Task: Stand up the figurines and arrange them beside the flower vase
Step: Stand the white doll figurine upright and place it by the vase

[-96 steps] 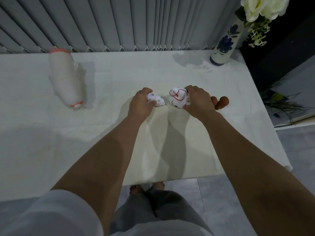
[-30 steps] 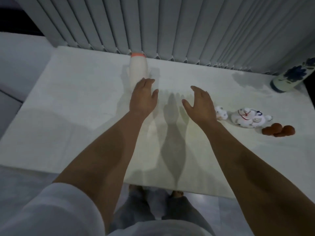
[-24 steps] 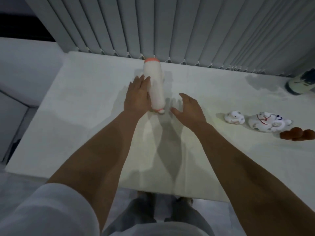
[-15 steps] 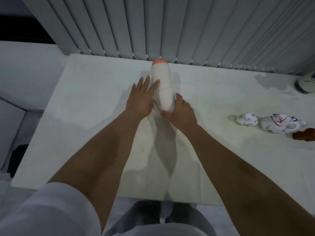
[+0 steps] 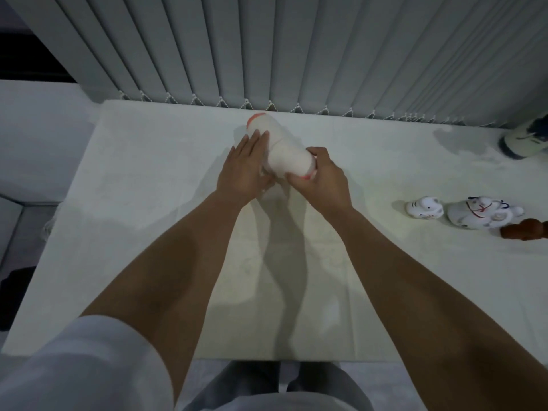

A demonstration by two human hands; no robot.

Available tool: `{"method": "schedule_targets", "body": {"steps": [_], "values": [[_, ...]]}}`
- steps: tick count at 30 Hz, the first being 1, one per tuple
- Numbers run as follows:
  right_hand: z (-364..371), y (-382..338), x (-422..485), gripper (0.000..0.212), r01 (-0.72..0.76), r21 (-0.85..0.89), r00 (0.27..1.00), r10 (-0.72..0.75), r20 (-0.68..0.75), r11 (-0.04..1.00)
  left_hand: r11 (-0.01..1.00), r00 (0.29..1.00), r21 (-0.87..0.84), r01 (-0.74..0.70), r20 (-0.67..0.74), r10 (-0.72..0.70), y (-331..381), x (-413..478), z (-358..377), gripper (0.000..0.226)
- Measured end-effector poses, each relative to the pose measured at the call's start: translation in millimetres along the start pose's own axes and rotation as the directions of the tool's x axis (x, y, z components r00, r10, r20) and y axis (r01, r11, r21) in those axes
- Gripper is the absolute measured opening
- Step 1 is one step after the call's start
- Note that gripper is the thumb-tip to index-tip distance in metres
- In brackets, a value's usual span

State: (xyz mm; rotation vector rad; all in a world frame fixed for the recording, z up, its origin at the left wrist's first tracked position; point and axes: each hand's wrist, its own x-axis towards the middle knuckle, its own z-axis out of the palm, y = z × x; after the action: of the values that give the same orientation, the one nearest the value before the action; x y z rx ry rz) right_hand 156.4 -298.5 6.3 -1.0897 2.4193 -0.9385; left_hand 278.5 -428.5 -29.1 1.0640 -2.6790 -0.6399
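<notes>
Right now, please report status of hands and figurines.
Both hands grip tall white figurine, tilted. Two cat figurines lying down. Path to vase clear.

Count on table (image 5: 148,232): 1 tall white cylinder figurine (image 5: 281,152) with orange ends, 1 small white figurine (image 5: 424,206), 1 bigger white figurine (image 5: 480,216) with red and blue marks, 1 brown figurine (image 5: 525,230), cut off by the frame edge. That's 4 figurines. 1 vase (image 5: 525,140), partly in frame. 2 hands: left (image 5: 243,170), right (image 5: 321,182), both on the cylinder.
</notes>
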Motion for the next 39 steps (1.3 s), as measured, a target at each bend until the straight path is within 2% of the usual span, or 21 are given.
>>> {"method": "schedule_targets", "body": {"steps": [6, 11, 17, 22, 24, 28, 31, 36, 37, 39], "values": [[-23, -13, -1, 0.058, 0.012, 0.038, 0.997, -0.009, -0.080, 0.999, 0.985, 0.997, -0.169, -0.042, -0.065, 0.032, 19, -6, -4, 0.092], [-46, -17, 0, 0.052, 0.023, -0.047, 0.987, -0.030, -0.155, 0.999, 0.946, 0.991, -0.300, -0.119, -0.092, 0.096, 36, -10, -11, 0.080], [-80, -23, 12, 0.058, 0.001, -0.200, 0.977, -0.043, -0.209, 0.980, 0.888, 0.997, -0.459, -0.028, 0.057, 0.061, 64, -8, -19, 0.055], [-88, -20, 17, 0.062, -0.061, -0.268, 0.980, 0.008, -0.197, 0.961, 0.783, 0.979, -0.615, 0.091, 0.199, 0.042, 71, -7, -10, 0.060], [-87, -18, 17, 0.061, -0.069, -0.235, 0.980, 0.022, -0.196, 0.970, 0.749, 0.973, -0.650, 0.129, 0.228, 0.031, 69, -5, -9, 0.063], [-84, -14, 15, 0.059, -0.025, -0.159, 0.990, 0.002, -0.144, 0.987, 0.709, 0.967, -0.684, 0.171, 0.255, 0.012, 62, -3, -14, 0.052], [-86, -8, 11, 0.053, 0.016, -0.068, 0.996, -0.022, -0.083, 0.998, 0.733, 0.969, -0.662, 0.154, 0.245, 0.018, 58, -4, -14, 0.051], [-86, 20, 2, 0.040, -0.069, 0.232, 0.996, 0.080, -0.037, 0.970, 0.692, 0.971, -0.696, 0.193, 0.237, -0.033, 58, -6, -6, 0.060], [-83, 27, 2, 0.038, -0.093, 0.248, 0.995, 0.097, -0.003, 0.964, 0.684, 0.972, -0.702, 0.199, 0.231, -0.045, 57, -6, -5, 0.061], [-78, 38, 0, 0.049, -0.119, 0.211, 0.988, 0.096, 0.117, 0.970, 0.679, 0.972, -0.705, 0.205, 0.225, -0.060, 58, -7, -5, 0.067]]}}
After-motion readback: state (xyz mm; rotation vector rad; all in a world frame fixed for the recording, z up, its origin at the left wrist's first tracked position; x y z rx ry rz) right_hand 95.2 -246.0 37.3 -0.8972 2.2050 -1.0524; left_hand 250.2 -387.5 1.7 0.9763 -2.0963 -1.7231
